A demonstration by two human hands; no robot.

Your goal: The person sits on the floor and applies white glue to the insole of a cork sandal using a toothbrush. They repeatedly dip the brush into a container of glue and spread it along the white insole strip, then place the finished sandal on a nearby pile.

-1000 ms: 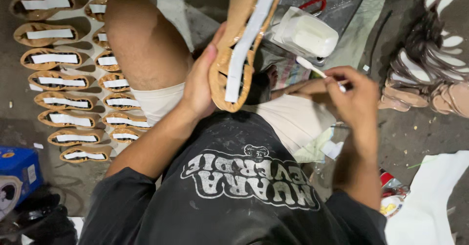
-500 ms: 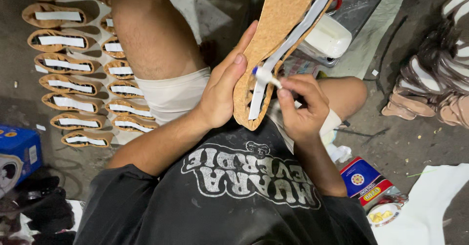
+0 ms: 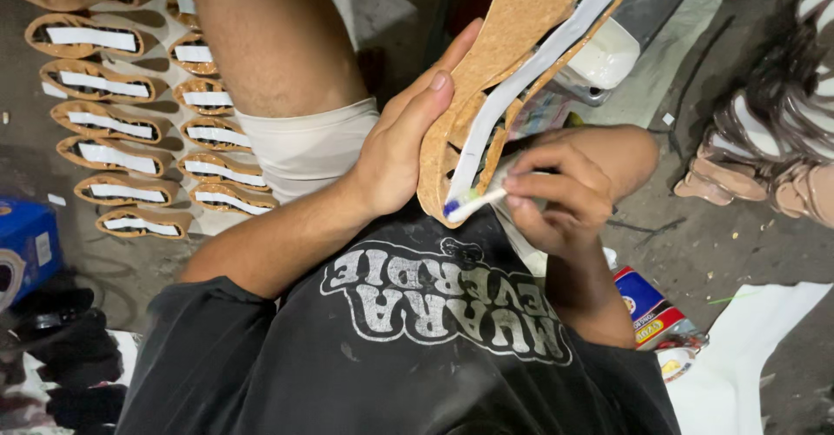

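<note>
Head view showed a cork wedge sole [image 3: 512, 62] held upright over the person's lap, its surface rough and speckled tan, with a smooth white strip [image 3: 530, 88] running down its narrow edge. The left hand [image 3: 404, 144] cupped the sole from behind, palm against the cork and fingers lying flat along its side, so the sole's lower end sat just beside the wrist. The right hand [image 3: 565, 196] was closed in a pinch around a thin white brush [image 3: 473, 202], whose blue-tipped end touched the bottom of the sole where the strip ended. Behind the sole, on the dark concrete floor [image 3: 695, 244], stood a white plastic tub [image 3: 608, 53] on a grey tray [image 3: 651, 5]. Near the floor's left edge lay two columns of finished cork soles [image 3: 113, 114], each oval with a white strip along its middle. A blue box [image 3: 26, 240] sat lower on that side. Strappy tan sandals [image 3: 773, 140] were heaped at the right edge, and a small red and blue tin [image 3: 651, 309] rested beside the right forearm.
</note>
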